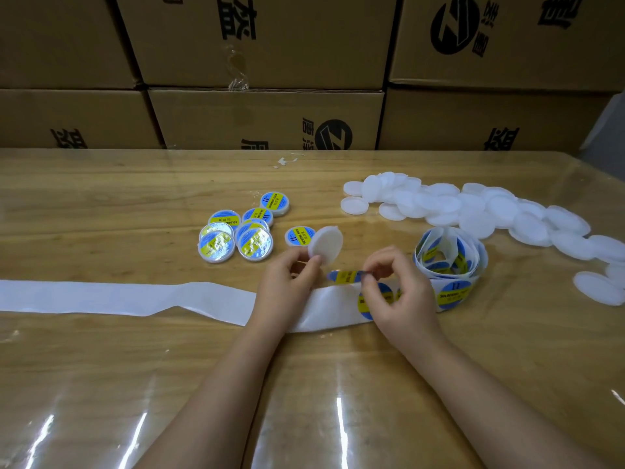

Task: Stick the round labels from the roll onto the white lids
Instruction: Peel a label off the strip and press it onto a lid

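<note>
The two hands meet over the near middle of the tabletop [101, 214]. The left hand [287, 286] pinches one bare white lid [326, 245] by its lower edge, thumb and fingertips curled on it, and holds it tilted up off the surface. The right hand [399, 292] pinches a round blue-and-yellow label [346, 276] by one edge; the label is free of the strip and points towards the lid, close to it but not yet touching. Both forearms reach in from the near edge, wrists low over the white backing strip [118, 297], whose bare length trails off to the left. The roll [449, 255] sits loosely coiled just right of the right hand, with more labels showing on it. As for progress, I judge the job to be at an early stage. A small cluster of labelled lids [236, 235] lies just beyond the left hand, while a far larger pile of plain lids [473, 211] spreads along the right side, with a few strays near the right edge. The step in hand looks like laying this label flat and centred on the held lid, then pressing it down. Cardboard boxes [263, 120] are stacked behind the tabletop.
</note>
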